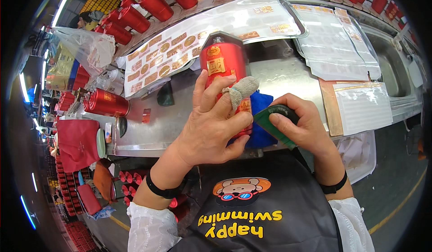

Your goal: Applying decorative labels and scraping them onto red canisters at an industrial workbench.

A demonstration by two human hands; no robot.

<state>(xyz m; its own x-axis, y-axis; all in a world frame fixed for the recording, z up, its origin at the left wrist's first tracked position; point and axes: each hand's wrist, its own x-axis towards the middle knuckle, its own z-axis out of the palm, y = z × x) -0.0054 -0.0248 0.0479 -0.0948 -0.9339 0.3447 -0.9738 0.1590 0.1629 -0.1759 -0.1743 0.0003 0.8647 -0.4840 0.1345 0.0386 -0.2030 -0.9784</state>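
A red bottle [231, 58] with gold stickers lies lengthwise in a dark holder [221, 35] in front of me. My left hand [202, 133] is on it, fingers spread across its side and thumb near its close end. A knitted finger cover [244, 89] sits on one of those fingers and hides part of the bottle's surface. My right hand [308, 124] is closed on a green scraper [275, 128], its flat blade angled toward the bottle. Under the bottle and beside the blade shows a blue cloth [266, 136].
Beyond the bottle lies a sheet of gold stickers [164, 54]. White backing sheets [330, 40] are at the right, near a metal sink [390, 67]. Red bottles [155, 4] line a conveyor [204, 2] at the back. Another red bottle [108, 103] lies at left.
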